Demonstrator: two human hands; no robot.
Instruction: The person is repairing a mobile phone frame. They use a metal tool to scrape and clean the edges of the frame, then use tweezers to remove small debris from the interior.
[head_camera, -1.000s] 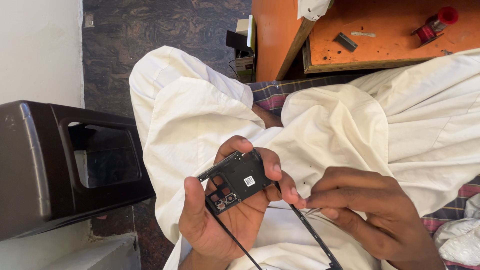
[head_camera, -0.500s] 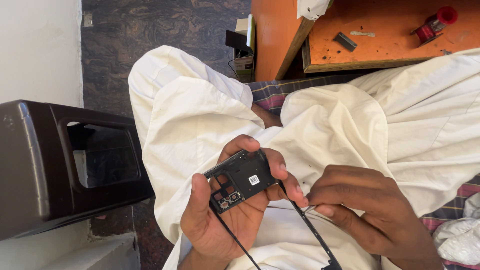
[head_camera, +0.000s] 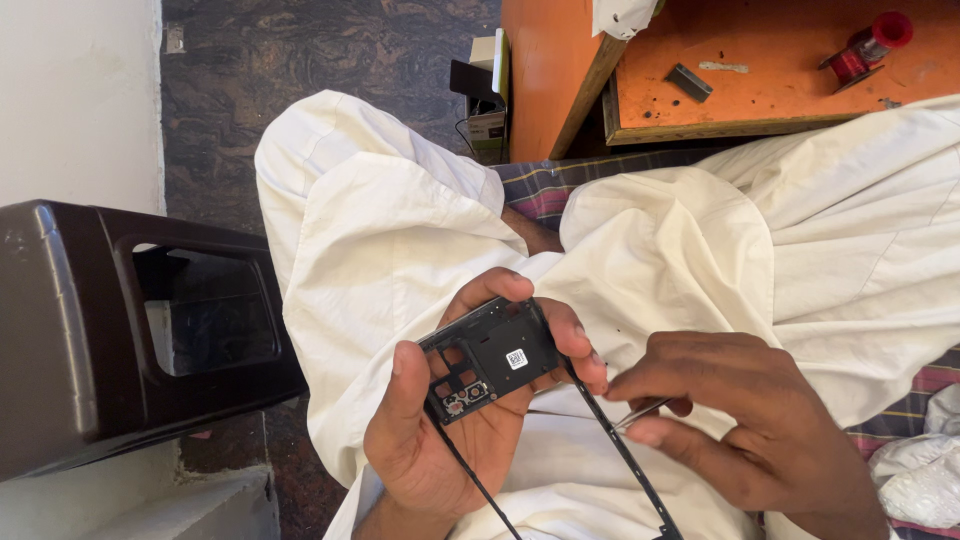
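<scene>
Currently my left hand (head_camera: 450, 440) clamps the black phone frame (head_camera: 490, 365); right hand (head_camera: 740, 430), just right of the frame, pinches thin metal tweezers (head_camera: 640, 413). Best approach: steady frame, probe gently.

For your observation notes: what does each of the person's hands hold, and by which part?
The left hand grips a black phone frame by its upper end, thumb and fingers on opposite edges. The right hand pinches a thin metal tool near its tip.

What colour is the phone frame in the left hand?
Black, with a small white sticker; the phone frame in the left hand shows best in the head view.
</scene>
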